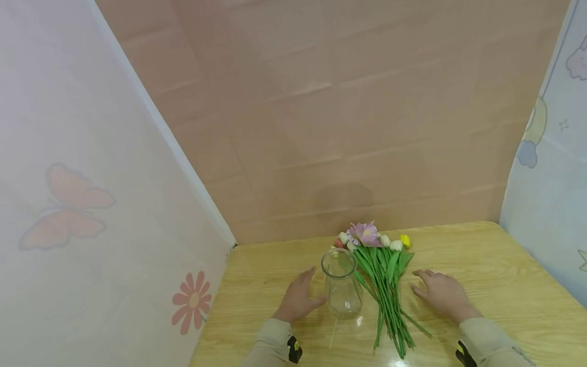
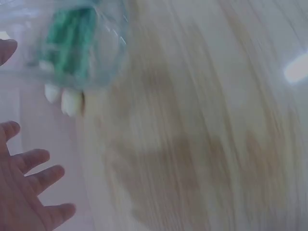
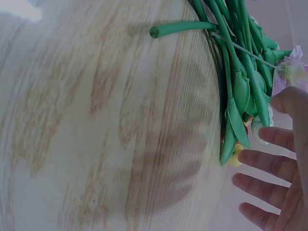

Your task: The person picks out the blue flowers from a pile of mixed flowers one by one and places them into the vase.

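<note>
A clear glass vase [image 1: 341, 283] stands upright and empty on the wooden table [image 1: 495, 275]. Just right of it lies a bunch of artificial flowers [image 1: 382, 275] with green stems and pink, white and yellow heads pointing away from me. My left hand [image 1: 299, 298] lies flat on the table with straight fingers, its thumb beside the vase's base. My right hand [image 1: 437, 291] lies flat and open right of the stems, holding nothing. The left wrist view shows the blurred vase [image 2: 77, 43] and spread fingers [image 2: 33, 187]. The right wrist view shows the stems [image 3: 240, 72] and fingers [image 3: 269, 168].
A pink wall stands behind the table. A printed panel with a butterfly and a flower [image 1: 191, 302] closes the left side, and a pale blue printed panel [image 1: 550, 178] closes the right. Bare tabletop lies on both sides of the hands.
</note>
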Demonstrator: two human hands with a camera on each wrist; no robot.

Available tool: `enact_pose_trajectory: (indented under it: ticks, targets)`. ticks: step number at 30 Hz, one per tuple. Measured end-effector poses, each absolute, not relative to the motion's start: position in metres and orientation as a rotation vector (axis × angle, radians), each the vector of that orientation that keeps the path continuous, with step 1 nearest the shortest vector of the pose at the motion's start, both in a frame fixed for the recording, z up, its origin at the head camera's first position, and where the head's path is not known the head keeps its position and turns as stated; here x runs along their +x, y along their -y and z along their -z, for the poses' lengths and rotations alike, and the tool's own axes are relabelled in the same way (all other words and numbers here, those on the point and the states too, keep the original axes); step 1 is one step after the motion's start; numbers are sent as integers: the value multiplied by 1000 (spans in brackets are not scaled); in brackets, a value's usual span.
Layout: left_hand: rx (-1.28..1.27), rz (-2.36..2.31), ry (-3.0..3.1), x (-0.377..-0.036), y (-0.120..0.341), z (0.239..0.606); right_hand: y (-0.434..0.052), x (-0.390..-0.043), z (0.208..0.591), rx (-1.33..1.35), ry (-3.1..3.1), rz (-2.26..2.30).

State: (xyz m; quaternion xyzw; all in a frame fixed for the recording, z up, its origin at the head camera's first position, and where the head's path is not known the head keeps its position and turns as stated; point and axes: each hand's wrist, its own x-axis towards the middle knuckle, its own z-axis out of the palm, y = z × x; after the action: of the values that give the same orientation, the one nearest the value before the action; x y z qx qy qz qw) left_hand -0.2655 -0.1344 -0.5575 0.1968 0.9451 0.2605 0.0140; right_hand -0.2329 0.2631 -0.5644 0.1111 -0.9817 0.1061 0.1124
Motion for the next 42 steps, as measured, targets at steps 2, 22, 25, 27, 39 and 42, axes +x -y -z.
enact_pose_trajectory:
  ticks: [2, 22, 25, 27, 39, 42]
  targets:
    - [613, -950, -2850, -264, 124, 553, -264, -232, 565, 324, 2919, -344]
    - [504, -1409, -2593, -259, 86, 586, -265, -224, 563, 279, 3050, -453]
    - [507, -1382, -2614, -260, 87, 589, -265, -224, 562, 277, 3051, -466]
    - [514, -1376, -2613, -262, 87, 590, -265, -223, 560, 272, 3051, -475]
    - [480, -1336, -2584, -269, 88, 589, -259, -225, 556, 306, 3046, -462]
    - [460, -1332, -2573, -268, 87, 588, -250, -228, 549, 361, 3022, -435]
